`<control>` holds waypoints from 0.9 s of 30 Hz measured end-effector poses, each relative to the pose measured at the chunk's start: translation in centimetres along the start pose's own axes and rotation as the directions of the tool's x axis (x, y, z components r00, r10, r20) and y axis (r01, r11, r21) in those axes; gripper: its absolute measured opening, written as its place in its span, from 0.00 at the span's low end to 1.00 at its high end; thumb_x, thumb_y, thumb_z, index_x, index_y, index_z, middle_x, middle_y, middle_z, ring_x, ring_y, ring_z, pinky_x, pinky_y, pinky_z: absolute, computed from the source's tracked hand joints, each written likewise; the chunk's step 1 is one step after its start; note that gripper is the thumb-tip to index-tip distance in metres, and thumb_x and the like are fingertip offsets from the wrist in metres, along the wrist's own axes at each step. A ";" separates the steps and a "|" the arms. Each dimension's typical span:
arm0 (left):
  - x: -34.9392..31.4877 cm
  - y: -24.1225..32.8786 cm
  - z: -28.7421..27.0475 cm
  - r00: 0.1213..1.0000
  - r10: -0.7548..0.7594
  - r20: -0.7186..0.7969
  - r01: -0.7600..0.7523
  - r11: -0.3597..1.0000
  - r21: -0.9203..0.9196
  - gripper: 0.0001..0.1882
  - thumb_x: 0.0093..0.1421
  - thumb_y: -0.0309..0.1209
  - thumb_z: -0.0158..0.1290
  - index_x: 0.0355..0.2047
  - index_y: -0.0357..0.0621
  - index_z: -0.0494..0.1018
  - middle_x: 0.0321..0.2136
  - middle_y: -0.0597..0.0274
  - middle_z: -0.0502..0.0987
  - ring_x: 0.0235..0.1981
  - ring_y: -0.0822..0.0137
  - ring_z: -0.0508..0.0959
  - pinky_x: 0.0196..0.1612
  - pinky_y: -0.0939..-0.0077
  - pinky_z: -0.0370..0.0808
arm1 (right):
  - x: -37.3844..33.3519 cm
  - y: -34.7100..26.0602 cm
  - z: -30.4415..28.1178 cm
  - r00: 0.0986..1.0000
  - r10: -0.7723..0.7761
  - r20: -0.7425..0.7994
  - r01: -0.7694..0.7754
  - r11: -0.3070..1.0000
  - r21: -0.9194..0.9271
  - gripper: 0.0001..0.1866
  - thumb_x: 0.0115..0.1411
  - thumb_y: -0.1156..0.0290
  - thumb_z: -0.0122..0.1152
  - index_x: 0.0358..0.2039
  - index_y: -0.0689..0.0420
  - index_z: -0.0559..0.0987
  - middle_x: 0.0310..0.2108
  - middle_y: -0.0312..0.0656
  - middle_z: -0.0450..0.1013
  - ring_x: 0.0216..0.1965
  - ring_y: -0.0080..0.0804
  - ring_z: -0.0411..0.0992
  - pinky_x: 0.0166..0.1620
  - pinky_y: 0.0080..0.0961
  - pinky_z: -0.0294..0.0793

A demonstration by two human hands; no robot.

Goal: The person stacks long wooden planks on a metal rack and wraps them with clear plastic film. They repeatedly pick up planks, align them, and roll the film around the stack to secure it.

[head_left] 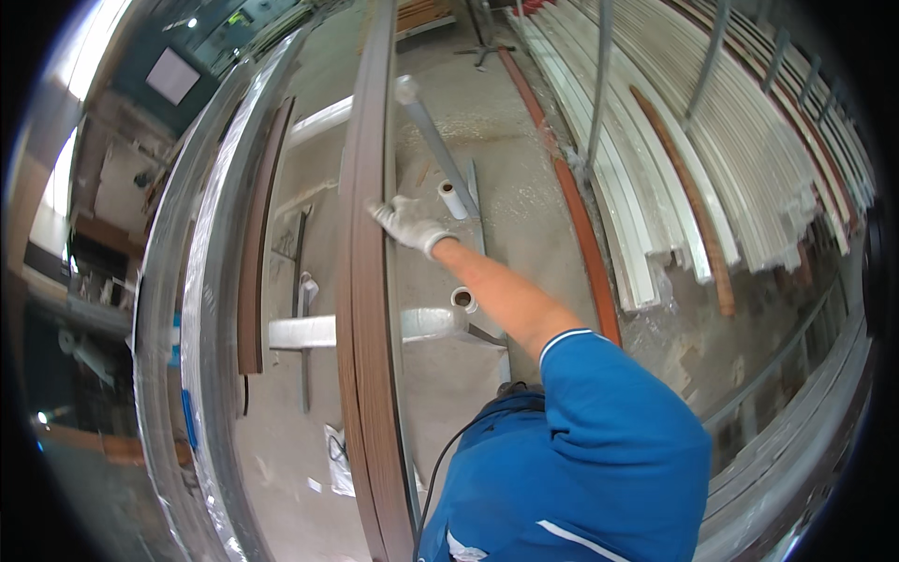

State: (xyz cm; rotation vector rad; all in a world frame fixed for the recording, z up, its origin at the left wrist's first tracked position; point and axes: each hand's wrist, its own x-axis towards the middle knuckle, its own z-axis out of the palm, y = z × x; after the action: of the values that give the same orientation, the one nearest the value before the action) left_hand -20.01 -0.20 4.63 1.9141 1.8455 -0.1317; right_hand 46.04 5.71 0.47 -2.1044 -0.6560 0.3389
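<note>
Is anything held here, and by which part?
It cannot be told: the gloved right hand has blurred fingertips over the right side of the long brown wood-grain profile, but no grip is clear. The left hand is out of view.

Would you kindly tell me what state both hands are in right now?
Left hand: not in view, so it cannot be told.
Whitish-gloved right hand: looks open, over the right edge of the long brown wood-grained beam.
</note>
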 end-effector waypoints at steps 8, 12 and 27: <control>0.7 -0.3 -0.2 0.999 0.012 -0.042 -0.009 0.997 0.073 0.19 0.70 0.43 0.47 0.47 0.44 0.80 0.40 0.44 0.83 0.39 0.46 0.81 0.47 0.52 0.75 | 0.1 1.4 -0.2 0.990 -0.116 -0.084 0.110 0.992 -0.065 0.46 0.65 0.24 0.37 0.38 0.57 0.85 0.42 0.56 0.81 0.47 0.57 0.79 0.52 0.49 0.75; -1.4 -4.4 0.8 0.975 0.200 -0.093 -0.178 0.963 0.203 0.17 0.69 0.41 0.47 0.46 0.45 0.80 0.38 0.44 0.83 0.38 0.44 0.81 0.46 0.50 0.75 | 2.4 4.4 2.7 0.942 -0.328 0.068 0.333 0.898 -0.288 0.30 0.69 0.39 0.44 0.46 0.49 0.86 0.45 0.45 0.82 0.44 0.44 0.79 0.54 0.44 0.75; -2.1 -4.3 -0.2 0.958 0.167 -0.235 -0.156 0.986 0.064 0.30 0.69 0.54 0.45 0.30 0.39 0.82 0.28 0.41 0.81 0.31 0.41 0.78 0.42 0.50 0.72 | 3.2 2.0 1.7 0.988 0.063 0.141 -0.136 0.789 0.599 0.28 0.66 0.38 0.58 0.25 0.52 0.76 0.22 0.33 0.70 0.21 0.23 0.68 0.24 0.28 0.68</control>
State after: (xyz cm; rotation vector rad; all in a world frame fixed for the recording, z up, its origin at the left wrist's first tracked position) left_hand -24.35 -2.12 4.46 2.1846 1.8374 0.1181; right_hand 48.52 7.77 -2.12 -1.5021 -0.4205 0.6431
